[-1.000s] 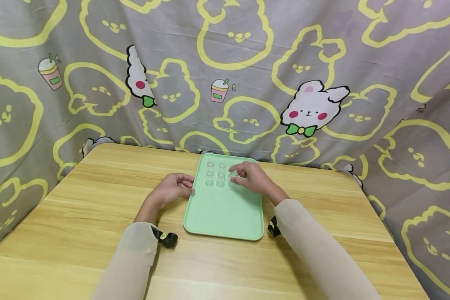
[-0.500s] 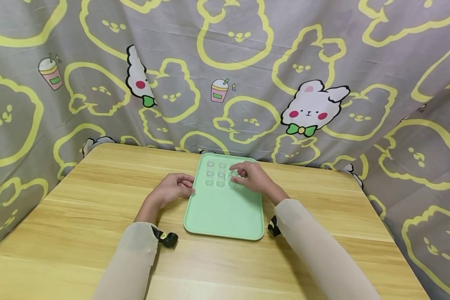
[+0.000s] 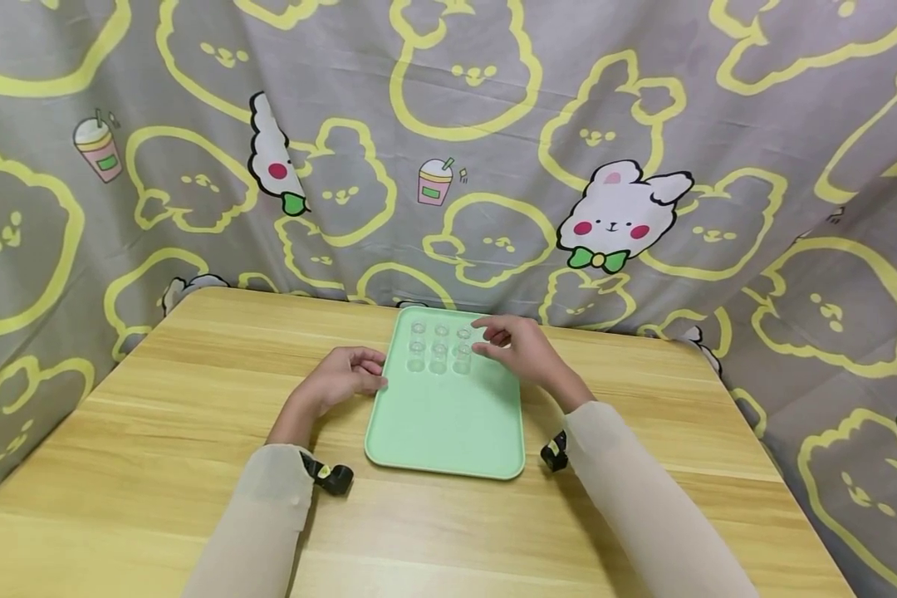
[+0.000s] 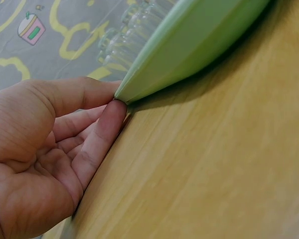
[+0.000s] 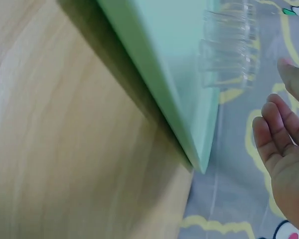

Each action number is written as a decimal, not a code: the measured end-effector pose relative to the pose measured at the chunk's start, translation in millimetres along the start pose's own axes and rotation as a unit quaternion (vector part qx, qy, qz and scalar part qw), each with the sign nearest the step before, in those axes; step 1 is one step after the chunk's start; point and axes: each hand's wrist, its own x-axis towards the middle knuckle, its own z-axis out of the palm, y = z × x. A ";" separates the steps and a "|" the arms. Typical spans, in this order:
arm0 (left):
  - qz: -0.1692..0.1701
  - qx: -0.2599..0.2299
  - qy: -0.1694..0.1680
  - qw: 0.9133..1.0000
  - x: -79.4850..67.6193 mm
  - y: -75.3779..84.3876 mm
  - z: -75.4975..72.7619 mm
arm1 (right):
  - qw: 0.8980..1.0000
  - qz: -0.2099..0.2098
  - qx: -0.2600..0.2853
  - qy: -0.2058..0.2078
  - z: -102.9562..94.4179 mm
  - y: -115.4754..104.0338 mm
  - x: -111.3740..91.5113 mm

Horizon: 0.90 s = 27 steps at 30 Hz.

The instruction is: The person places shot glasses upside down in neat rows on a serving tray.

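Note:
A light green tray (image 3: 448, 423) lies on the table, with several small clear jars (image 3: 438, 359) standing upright in two rows of three across its far half. My left hand (image 3: 340, 374) pinches the tray's left rim between thumb and finger, as the left wrist view shows at the rim (image 4: 154, 64). To the right of the jars, my right hand (image 3: 521, 345) hovers over the tray with nothing in its fingers. In the right wrist view those fingers (image 5: 269, 134) stand apart from the nearest clear jar (image 5: 224, 62).
The wooden table (image 3: 217, 399) reaches back to a grey curtain (image 3: 493, 149) with yellow cartoon outlines. Both wrists wear a black camera, such as the left wrist camera (image 3: 335, 478), just above the table.
My right hand has let go of the right-hand jar in the near row and drawn back to the right. The jar stays in its row. My left hand keeps its place.

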 end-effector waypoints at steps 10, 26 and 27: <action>0.003 0.008 0.004 1.000 -1.0 -2.0 -5.6 | 0.997 -0.016 0.043 0.060 -23.6 1.4 -25.8; -0.015 0.035 0.015 0.999 -10.1 0.2 -7.5 | 0.995 -0.011 -0.021 0.098 -31.5 17.7 -68.3; -0.013 0.044 0.019 0.999 -12.1 1.5 -8.2 | 0.995 -0.009 -0.023 0.097 -30.6 18.6 -69.7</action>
